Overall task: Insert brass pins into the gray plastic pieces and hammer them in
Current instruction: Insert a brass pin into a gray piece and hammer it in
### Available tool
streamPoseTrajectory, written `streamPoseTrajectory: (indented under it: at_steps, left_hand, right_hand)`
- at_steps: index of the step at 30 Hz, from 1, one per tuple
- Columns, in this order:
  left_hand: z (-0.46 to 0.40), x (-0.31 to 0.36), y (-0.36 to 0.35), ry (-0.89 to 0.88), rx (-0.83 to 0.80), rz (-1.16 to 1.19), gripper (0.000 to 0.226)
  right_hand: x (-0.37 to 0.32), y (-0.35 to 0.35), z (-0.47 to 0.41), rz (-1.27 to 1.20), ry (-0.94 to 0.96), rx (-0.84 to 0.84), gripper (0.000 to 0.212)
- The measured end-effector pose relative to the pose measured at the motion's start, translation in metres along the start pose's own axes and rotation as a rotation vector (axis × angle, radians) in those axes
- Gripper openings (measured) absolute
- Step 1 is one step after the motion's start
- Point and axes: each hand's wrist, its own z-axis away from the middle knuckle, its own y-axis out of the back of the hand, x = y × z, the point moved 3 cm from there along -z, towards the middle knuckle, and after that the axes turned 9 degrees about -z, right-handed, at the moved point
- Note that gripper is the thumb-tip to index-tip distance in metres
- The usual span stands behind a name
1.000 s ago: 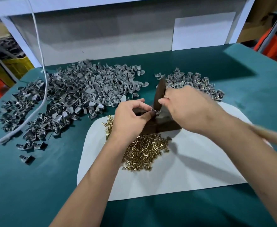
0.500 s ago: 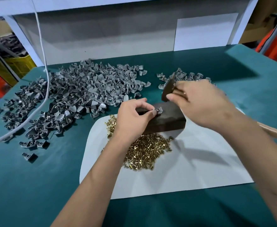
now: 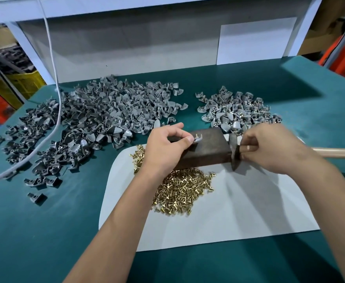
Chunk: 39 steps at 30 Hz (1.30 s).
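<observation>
Brown block (image 3: 206, 149) on white sheet (image 3: 239, 211), green table (image 3: 35, 231). Left hand (image 3: 163, 148) pinches gray piece (image 3: 198, 138) atop block. Right hand (image 3: 273, 148) grips hammer (image 3: 234, 151) at block's right end. Brass pins (image 3: 179, 188) heaped just before block; gray pieces (image 3: 106, 113) piled behind-left, smaller pile (image 3: 239, 109) behind-right.

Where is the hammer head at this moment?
In the head view the hammer head sits right of centre, at the right end of the dark block, held by the right hand over the white sheet.
</observation>
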Motion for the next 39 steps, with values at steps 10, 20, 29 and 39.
streamPoseTrajectory:
  at_steps: [10,20,29,39]
  left_hand:
    - [0.002,0.003,0.000,0.002,-0.002,0.065,0.020]
    - [-0.015,-0.010,0.050,-0.074,0.373,-0.270,0.012]
    - [-0.027,-0.061,0.128,0.226,0.723,-0.416,0.007]
    - [-0.029,-0.054,0.114,0.018,0.484,-0.621,0.009]
  right_hand:
    - [-0.067,-0.003,0.003,-0.110,0.433,0.081,0.030]
    - [-0.038,0.008,-0.034,-0.271,0.194,0.262,0.021]
    - [-0.076,0.025,-0.063,-0.106,0.112,0.292,0.021]
    - [-0.208,-0.067,-0.072,0.048,0.571,-0.223,0.013]
